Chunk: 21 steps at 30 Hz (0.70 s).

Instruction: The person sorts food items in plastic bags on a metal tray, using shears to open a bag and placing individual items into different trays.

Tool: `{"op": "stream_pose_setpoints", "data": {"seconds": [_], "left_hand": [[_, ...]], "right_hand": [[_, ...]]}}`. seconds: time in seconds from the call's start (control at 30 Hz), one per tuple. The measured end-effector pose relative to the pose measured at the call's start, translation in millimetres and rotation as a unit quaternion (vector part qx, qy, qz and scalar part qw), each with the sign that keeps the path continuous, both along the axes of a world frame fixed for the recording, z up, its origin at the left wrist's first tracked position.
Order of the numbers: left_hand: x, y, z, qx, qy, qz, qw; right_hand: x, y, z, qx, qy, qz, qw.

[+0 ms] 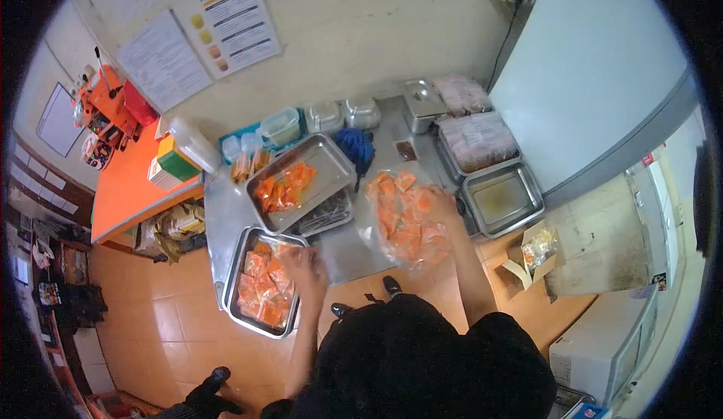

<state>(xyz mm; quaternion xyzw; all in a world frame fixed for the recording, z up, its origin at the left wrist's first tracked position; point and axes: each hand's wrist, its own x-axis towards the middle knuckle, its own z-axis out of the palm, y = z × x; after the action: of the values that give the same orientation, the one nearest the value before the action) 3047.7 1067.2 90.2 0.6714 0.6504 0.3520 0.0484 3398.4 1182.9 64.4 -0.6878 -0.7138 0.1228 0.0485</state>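
My right hand grips the right side of a clear plastic bag filled with small orange packets. The bag is held over the front of a stainless steel table. My left hand, blurred, is at the right side of a deep metal tray. Inside that tray lie several orange packets in clear wrap; the fingers cover some of them. Whether the left hand holds a packet cannot be made out. Behind, a larger metal tray with loose orange packets rests tilted over another metal tray.
A blue cloth and lidded plastic containers stand along the wall. At right are wrapped pale packs and a shallow tray with brownish liquid. An open carton is on the floor. Another person's shoe shows lower left.
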Motion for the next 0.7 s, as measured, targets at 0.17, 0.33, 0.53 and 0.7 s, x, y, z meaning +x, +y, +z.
{"op": "stream_pose_setpoints", "data": {"seconds": [0.17, 0.33, 0.53, 0.7], "left_hand": [[113, 40, -15, -0.131, -0.147, -0.314, 0.929], [181, 71, -60, -0.206, -0.211, -0.340, 0.893], [208, 77, -109, -0.179, -0.163, -0.158, 0.957], [222, 96, -95, -0.109, -0.287, -0.172, 0.936]], "right_hand": [[9, 38, -11, -0.151, -0.025, 0.043, 0.987], [17, 53, -43, -0.175, -0.006, 0.035, 0.984], [11, 43, -32, -0.168, 0.043, 0.037, 0.984], [10, 20, -31, -0.015, 0.166, 0.063, 0.984]]}}
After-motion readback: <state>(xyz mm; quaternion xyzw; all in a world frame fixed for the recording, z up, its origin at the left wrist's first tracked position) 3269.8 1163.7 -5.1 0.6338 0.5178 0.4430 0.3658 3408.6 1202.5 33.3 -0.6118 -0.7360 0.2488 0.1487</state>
